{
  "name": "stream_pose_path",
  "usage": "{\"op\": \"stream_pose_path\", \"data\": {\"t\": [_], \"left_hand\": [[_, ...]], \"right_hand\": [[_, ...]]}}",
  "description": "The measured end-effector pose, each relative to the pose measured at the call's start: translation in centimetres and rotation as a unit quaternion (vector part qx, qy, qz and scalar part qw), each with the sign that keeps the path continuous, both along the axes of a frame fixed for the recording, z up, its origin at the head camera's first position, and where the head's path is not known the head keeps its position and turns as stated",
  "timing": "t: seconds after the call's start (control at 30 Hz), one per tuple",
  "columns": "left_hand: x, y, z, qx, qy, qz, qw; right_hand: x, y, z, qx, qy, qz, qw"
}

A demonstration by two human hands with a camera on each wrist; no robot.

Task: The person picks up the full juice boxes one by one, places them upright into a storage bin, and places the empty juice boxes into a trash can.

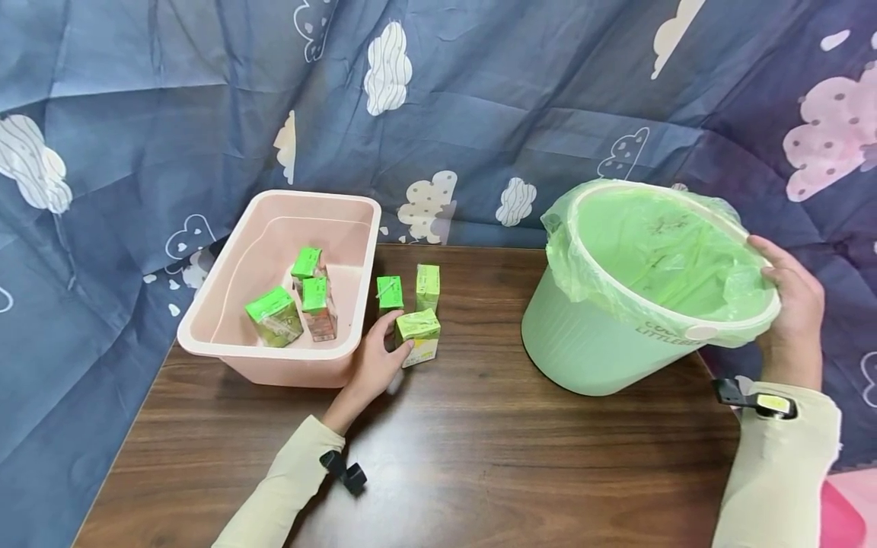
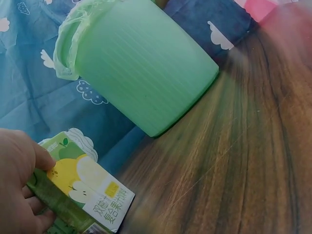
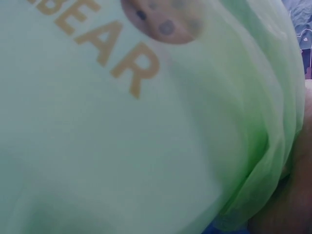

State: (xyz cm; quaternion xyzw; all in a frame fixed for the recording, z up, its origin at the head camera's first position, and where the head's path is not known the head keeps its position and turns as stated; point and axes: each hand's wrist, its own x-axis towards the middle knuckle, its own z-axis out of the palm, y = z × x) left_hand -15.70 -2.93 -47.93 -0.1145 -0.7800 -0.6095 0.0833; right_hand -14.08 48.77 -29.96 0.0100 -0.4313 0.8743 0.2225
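My left hand [image 1: 373, 364] holds a yellow-green juice box [image 1: 420, 337] at the table, thumb on its near side and fingers on the other. In the left wrist view the carton [image 2: 90, 180] shows fruit pictures and lettering. Just behind it stand a green-topped drink box [image 1: 389, 293] and a pale green drink box [image 1: 428, 285]. My right hand [image 1: 795, 304] grips the right rim of a green trash bin [image 1: 582, 335], which leans to the right and is lined with a green plastic bag [image 1: 658, 266]. The right wrist view is filled by the bin wall [image 3: 107, 156].
A pink plastic tub [image 1: 281, 369] stands at the left, with three green-topped drink boxes inside, one of them a tilted carton [image 1: 275, 316]. Brown wooden table [image 1: 479, 457] stretches in front. A dark blue cloud-print cloth [image 1: 479, 91] hangs behind.
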Motion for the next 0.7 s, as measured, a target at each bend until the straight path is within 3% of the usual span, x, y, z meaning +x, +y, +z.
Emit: {"op": "stream_pose_path", "data": {"t": [0.27,0.47,0.7], "left_hand": [[0.1,-0.2,0.1,0.001,-0.019,-0.012,0.9997],[-0.2,-0.1,0.0,0.033,-0.019,-0.033,0.9987],[-0.4,-0.6,1.4,0.041,-0.039,-0.059,0.9967]], "right_hand": [[0.1,0.1,-0.3,-0.011,-0.006,-0.006,1.0],[0.2,0.2,-0.8,-0.012,-0.008,-0.014,1.0],[0.3,-0.1,-1.3,0.0,-0.005,-0.009,1.0]]}}
